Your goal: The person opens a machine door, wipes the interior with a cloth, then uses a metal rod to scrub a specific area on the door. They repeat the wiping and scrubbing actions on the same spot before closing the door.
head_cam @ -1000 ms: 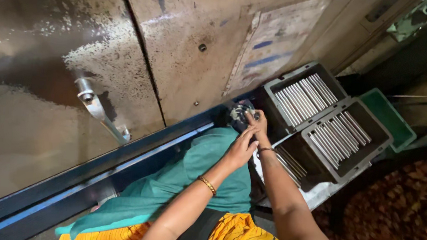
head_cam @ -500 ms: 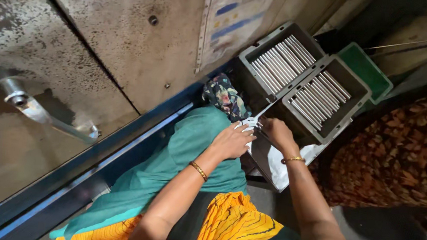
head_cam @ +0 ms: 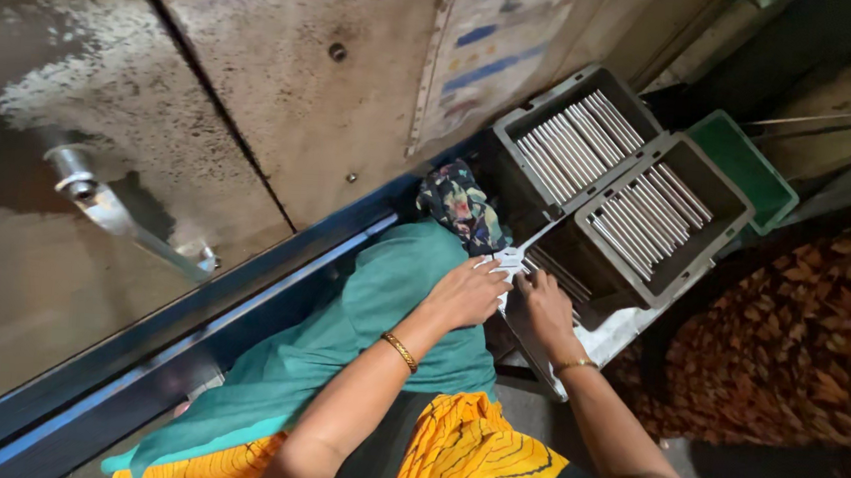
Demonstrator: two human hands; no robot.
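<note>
While both hands press together at a small white piece beside the low dark tray of thin metal rods (head_cam: 557,278), the left hand (head_cam: 467,294) lies curled over it and the right hand (head_cam: 545,307) pinches its edge; exact grip unclear. Two grey plastic trays of metal rods (head_cam: 610,172) sit beyond. Compared with a second ago, the hands have dropped from the floral cloth bundle (head_cam: 463,207) to the tray edge.

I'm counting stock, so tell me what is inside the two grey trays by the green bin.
Both grey trays hold rows of thin metal rods lying side by side. A third tray below them is partly covered by the right hand and the upper tray, so its contents barely show.
</note>
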